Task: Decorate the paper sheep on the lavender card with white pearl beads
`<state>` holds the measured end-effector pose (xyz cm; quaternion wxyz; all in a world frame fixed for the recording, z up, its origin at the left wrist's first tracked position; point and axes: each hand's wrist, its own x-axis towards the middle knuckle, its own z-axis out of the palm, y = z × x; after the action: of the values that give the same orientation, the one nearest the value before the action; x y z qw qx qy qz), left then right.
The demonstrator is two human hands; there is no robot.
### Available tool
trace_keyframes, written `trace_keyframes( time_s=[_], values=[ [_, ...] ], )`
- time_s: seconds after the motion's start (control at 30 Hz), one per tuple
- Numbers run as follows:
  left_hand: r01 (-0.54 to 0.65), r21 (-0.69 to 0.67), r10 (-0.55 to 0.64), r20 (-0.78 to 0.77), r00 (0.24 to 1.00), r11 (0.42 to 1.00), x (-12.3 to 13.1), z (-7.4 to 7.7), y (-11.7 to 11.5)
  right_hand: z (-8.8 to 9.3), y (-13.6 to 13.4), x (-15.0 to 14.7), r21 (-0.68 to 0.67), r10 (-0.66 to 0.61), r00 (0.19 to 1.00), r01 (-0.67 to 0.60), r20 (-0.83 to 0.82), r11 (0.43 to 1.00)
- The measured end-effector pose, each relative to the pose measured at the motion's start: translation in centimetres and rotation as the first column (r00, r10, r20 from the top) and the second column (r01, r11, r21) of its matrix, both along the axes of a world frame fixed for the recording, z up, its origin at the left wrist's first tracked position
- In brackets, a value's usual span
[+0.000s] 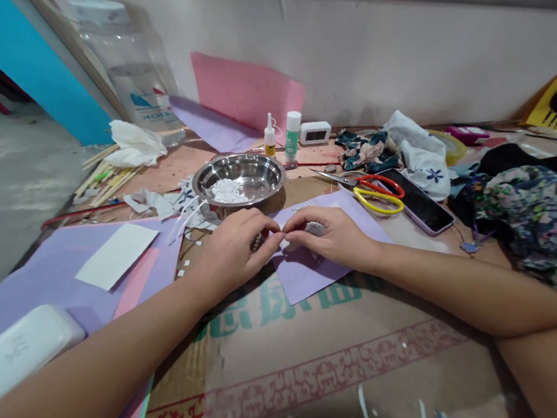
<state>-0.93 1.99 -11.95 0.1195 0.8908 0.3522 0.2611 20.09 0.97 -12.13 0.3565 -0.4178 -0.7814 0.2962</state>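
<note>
Left hand [235, 249], right hand [338, 230] finely pinching, contents unclear, by purple paper [308, 283]; bowl [260, 172] at eleven o'clock; next likely needs steadiness

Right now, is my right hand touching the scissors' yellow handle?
Apart: the head view shows lavender paper between your right hand and the yellow handle.

From where I stand, a light purple sheet of paper [309, 278] lies flat on printed cardboard [347, 330], one corner pointing toward the person. Whitish bits [316, 229] show beneath the right hand [334, 231]; whatever is between the pinched fingertips is too small to make out.
</note>
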Motion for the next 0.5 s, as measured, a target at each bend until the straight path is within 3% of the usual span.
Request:
trace_keyframes(
  time_s=[0.3,0.5],
  values=[
    [0.029,0.019,-0.029,-0.031,0.999,0.999,-0.04,-0.20,0.26,-0.15,0.00,0.13,0.015,0.036,0.999,-0.036,-0.019,0.999],
    [0.009,-0.007,-0.010,-0.113,0.994,1.000,0.17,-0.28,0.37,-0.20,0.34,0.34,0.016,-0.019,0.994,0.017,0.103,1.000]
  ],
)
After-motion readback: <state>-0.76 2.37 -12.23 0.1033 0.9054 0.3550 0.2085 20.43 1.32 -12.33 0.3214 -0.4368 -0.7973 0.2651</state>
